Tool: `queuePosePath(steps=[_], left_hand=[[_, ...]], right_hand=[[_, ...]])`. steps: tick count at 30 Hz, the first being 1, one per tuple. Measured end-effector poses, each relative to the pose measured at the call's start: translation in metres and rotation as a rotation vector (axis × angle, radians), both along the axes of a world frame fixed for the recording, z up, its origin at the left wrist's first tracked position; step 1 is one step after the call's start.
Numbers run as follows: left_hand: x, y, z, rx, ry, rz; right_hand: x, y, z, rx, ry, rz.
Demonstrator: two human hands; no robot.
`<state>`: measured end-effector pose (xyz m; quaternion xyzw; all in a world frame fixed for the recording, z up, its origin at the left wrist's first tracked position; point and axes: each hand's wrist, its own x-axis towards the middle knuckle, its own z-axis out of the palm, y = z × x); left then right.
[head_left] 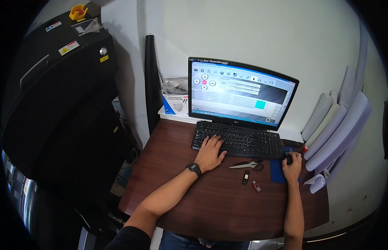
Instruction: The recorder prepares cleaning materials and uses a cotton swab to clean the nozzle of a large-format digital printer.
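Off-white wall (244, 33) is spread across the top and right of the frame. The left side is filled by a black machine (56, 104). The lower centre is taken up by a brown desk (210, 204), on which a lit monitor (240, 93) is set, right of the upper centre. White rolls (346, 129) are leaned together at the right, and a black tube (151, 83) is stood upright left of the monitor. A black keyboard (248, 143) is placed below the screen, mid-frame. A box (175, 104) is seen behind it, beside the tube. The left hand (210, 154) is laid over the keyboard's left end, fingers spread, with nothing grasped; whether any key is pressed cannot be told. At the right of the desk, the right hand (292, 167) is curled over a dark mouse (289, 159), mostly covered, above a blue mat (277, 171). Scissors (249, 165) are left just below the keyboard, near the mat. A watch (195, 168) is worn on the left wrist. Below the scissors, a black stick (245, 177) and a red stick (256, 186) are laid near each other.
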<state>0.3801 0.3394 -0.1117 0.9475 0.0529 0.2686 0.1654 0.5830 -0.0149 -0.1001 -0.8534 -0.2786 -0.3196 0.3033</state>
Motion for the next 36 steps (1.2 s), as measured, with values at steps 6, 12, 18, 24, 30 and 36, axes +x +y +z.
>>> queuePosePath(steps=[6, 12, 18, 24, 30, 36], left_hand=[[0.000, 0.000, 0.001, 0.005, -0.007, 0.001], [0.000, 0.002, -0.001, 0.005, -0.002, -0.003], [-0.002, 0.005, -0.001, 0.017, 0.001, -0.007], [0.007, -0.003, -0.002, 0.021, -0.054, -0.022], [-0.001, 0.001, 0.003, -0.006, -0.034, -0.021], [0.003, 0.000, 0.003, 0.011, -0.058, -0.004]], right_hand=[[0.000, -0.003, 0.000, -0.069, 0.052, -0.066], [0.002, -0.001, -0.002, -0.064, 0.071, -0.054], [0.002, 0.001, -0.004, -0.059, 0.071, -0.039], [0.010, -0.017, -0.008, -0.053, 0.028, -0.065], [0.008, -0.003, -0.008, -0.013, 0.074, -0.067], [0.009, -0.006, -0.008, -0.004, 0.085, -0.090]])
